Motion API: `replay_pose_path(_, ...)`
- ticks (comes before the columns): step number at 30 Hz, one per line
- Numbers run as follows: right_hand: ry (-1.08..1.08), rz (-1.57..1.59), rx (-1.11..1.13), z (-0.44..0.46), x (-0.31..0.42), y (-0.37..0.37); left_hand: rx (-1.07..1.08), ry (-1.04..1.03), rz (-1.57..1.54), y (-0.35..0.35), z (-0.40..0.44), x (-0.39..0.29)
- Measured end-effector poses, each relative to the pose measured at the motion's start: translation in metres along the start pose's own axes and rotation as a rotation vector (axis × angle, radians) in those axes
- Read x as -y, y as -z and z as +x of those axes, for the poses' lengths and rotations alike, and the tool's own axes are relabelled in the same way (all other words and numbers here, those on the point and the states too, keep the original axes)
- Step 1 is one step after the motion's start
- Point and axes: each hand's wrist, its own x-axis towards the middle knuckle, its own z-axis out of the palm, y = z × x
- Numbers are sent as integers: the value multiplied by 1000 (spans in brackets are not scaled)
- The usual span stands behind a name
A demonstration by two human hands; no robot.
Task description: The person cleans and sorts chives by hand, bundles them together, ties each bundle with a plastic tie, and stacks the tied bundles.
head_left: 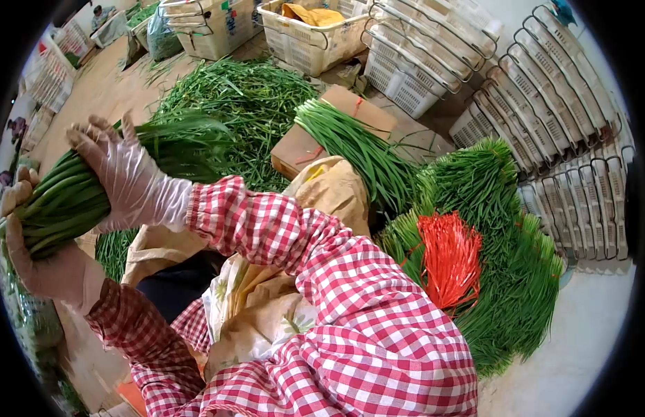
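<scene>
Head view: both of the person's hands were raised at the far left, sharing one bundle of green stalks [63, 198]. Right hand [131, 177], in a pale thin glove, lay across the bundle near its middle, fingers spread over the far side; grip closed on the stalks. Left hand [54, 274], likewise gloved, cupped the lower left end from beneath, fingers curled up round the outer side; grip closed on the same bundle. Leafy ends ran out to the right behind the right wrist. Both arms were in red-and-white checked sleeves [246, 219].

Beyond the right hand, a loose heap of greens [232, 87] covered the floor. Right of it, a second bunch [350, 135] lay over a cardboard box [287, 156], leaves hanging off toward the right. Further right, a large pile of bunches [513, 292] was noted, with red strips [451, 257] lying on top. White crates [538, 97] stood stacked behind that pile; another crate [315, 45], at the top centre, contained a yellow cloth [312, 14].
</scene>
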Motion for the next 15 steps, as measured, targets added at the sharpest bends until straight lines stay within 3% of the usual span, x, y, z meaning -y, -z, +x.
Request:
replay_pose_path(1,99,-174,-228,0,-2,19,-32,275,-461,2,9,6)
replay_pose_path(2,97,-175,-227,2,-10,32,-66,554,-918,1,13,9)
replay_pose_path(3,115,-8,-211,5,-21,42,19,504,-1117,-11,16,11)
replay_pose_path(4,132,160,-193,9,-29,56,15,508,-1114,-26,20,13)
replay_pose_path(6,97,-131,-166,10,-40,86,-53,459,-1387,-60,28,16)
replay_pose_path(7,97,-231,-91,8,-46,109,-60,464,-1382,-72,28,17)
replay_pose_path(9,71,-450,76,0,-65,154,-138,843,-1456,-100,24,22)
replay_pose_path(10,44,-571,168,-7,-74,174,-221,905,-1376,-117,18,25)
replay_pose_path(12,-24,-604,308,-29,-88,220,-143,899,-1865,-124,1,56)
replay_pose_path(13,-144,-723,375,-43,-95,243,-325,847,-2020,-131,-3,80)
replay_pose_path(15,-338,-904,461,-76,-111,287,-342,897,-1964,-128,-16,95)
